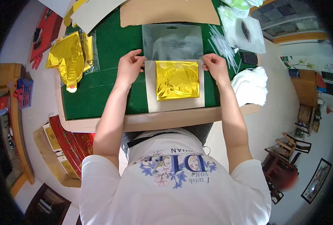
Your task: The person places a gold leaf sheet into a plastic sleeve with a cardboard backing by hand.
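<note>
A clear plastic bag (172,39) with a hang hole lies flat on the green cloth. Below it, towards my body, is a pale card sheet (151,88) bearing a folded gold foil piece (177,80). My left hand (130,68) has thumb and fingers pinched at the left edge, where bag and card meet. On the opposite side my right hand (216,67) pinches the right edge at the same height. Whether the bag's film also covers the card is hard to see.
Gold foil balloons (67,56) in plastic lie at left. Cardboard (170,13) spans the back. On the right are white straws (223,45), a black object (249,57), white cloth (250,86) and plastic bags (245,33). A cardboard strip (166,120) lines the near table edge.
</note>
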Tool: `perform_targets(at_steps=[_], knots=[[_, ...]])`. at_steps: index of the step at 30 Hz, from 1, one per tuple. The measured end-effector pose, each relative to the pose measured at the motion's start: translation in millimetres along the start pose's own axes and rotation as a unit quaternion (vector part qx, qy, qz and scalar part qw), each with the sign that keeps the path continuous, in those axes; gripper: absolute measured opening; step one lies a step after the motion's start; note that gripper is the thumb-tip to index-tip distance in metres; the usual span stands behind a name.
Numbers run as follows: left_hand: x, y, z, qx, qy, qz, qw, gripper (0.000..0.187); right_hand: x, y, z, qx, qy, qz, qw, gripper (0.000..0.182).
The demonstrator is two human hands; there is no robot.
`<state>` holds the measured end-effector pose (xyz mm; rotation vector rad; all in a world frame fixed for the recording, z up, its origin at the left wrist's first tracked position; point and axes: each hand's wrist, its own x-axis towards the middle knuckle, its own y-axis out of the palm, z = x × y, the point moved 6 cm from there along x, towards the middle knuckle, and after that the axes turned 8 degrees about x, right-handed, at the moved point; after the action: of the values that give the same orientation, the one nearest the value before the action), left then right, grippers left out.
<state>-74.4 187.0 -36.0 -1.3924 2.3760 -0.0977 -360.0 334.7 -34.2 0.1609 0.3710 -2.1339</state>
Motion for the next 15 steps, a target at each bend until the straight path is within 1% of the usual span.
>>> perform_targets(at_steps=[1, 3, 4, 5, 6, 15], knots=[[-1, -1, 2, 0.000, -0.002, 0.000, 1.000, 0.036, -7, 1, 2, 0.022, 0.006, 0.013, 1.000, 0.012], [-4, -1, 0, 0.033, 0.022, 0.006, 0.999, 0.026, -17, 2, 7, 0.012, 0.025, 0.002, 1.000, 0.010], [-5, -1, 0, 0.033, 0.022, 0.007, 0.999, 0.026, -21, 2, 5, 0.028, 0.048, -0.001, 0.998, 0.010], [-7, 1, 3, 0.011, 0.003, 0.017, 1.000, 0.022, -25, 2, 3, 0.045, 0.071, -0.004, 0.996, 0.010], [-9, 2, 5, -0.011, -0.015, 0.027, 0.999, 0.018, -27, 2, 1, 0.045, 0.071, -0.003, 0.996, 0.010], [-35, 5, 23, -0.042, -0.055, 0.033, 0.997, 0.017, -57, -3, -11, 0.062, 0.107, -0.012, 0.992, 0.012]])
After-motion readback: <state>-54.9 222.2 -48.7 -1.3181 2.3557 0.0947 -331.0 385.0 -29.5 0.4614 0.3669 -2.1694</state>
